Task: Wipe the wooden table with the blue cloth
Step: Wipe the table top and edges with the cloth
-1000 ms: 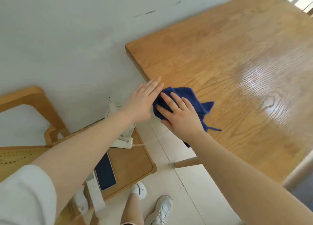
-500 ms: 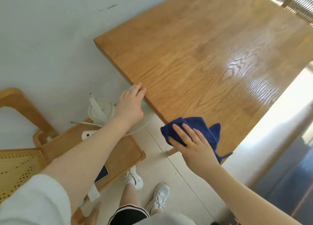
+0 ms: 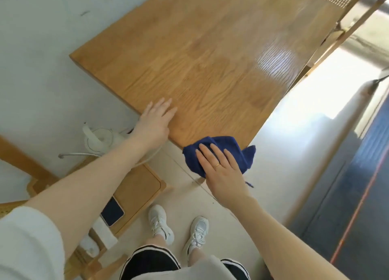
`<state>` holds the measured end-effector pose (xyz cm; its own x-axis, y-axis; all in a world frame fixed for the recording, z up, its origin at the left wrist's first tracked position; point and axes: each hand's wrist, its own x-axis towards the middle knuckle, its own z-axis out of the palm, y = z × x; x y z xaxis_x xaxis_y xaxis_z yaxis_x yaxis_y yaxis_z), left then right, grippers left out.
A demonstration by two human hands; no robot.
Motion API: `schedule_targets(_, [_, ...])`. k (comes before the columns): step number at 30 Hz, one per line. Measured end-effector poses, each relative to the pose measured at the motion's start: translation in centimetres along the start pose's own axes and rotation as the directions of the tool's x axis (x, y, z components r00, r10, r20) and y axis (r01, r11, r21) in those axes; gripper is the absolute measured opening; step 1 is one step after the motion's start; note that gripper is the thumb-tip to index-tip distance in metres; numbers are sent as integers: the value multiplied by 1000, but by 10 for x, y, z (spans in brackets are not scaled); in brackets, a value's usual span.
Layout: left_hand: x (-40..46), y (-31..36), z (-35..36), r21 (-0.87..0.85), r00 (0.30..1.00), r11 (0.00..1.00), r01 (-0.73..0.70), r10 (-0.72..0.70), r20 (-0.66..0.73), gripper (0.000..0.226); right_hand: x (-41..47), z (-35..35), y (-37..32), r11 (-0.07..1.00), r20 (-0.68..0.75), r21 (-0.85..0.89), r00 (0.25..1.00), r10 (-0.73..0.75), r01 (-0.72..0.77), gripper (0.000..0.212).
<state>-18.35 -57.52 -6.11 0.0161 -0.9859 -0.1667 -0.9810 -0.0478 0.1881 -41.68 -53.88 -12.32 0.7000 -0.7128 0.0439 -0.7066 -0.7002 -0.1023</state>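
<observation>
Low in the frame's centre, the right hand [image 3: 223, 172] presses the blue cloth [image 3: 221, 153] with straight, slightly spread fingers onto the near corner of the wooden table [image 3: 210, 58], seemingly to drag it flat. Further up-left, the left hand [image 3: 154, 121] rests flat on the edge, fingers apart, likely bracing.

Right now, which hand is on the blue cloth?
The right hand, the one with a ring, presses flat on the blue cloth at the wooden table's near corner. The left hand rests on bare wood.
</observation>
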Motion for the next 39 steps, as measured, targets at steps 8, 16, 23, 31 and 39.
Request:
schedule_targets(8, [22, 41, 10, -111, 941, 993, -39, 74, 329, 78, 37, -3, 36, 748, -4, 281, 779, 628, -601, 61])
schedule_targets(16, [20, 53, 13, 56, 926, 992, -115, 86, 369, 112, 54, -6, 28, 534, -49, 509, 596, 801, -675, 65])
schedule_targets(23, [21, 53, 13, 50, 926, 992, -114, 88, 367, 111, 31, 4, -8, 524, -68, 649, 644, 762, -552, 75])
schedule_targets(31, [23, 57, 14, 47, 923, 996, -78, 54, 380, 114, 97, -7, 116, 470, -107, 636, 534, 839, -611, 71])
schedule_targets(39, [25, 84, -2, -5, 897, 996, 94, -83, 435, 108, 56, 1, 71, 535, -69, 660, 666, 742, -528, 72])
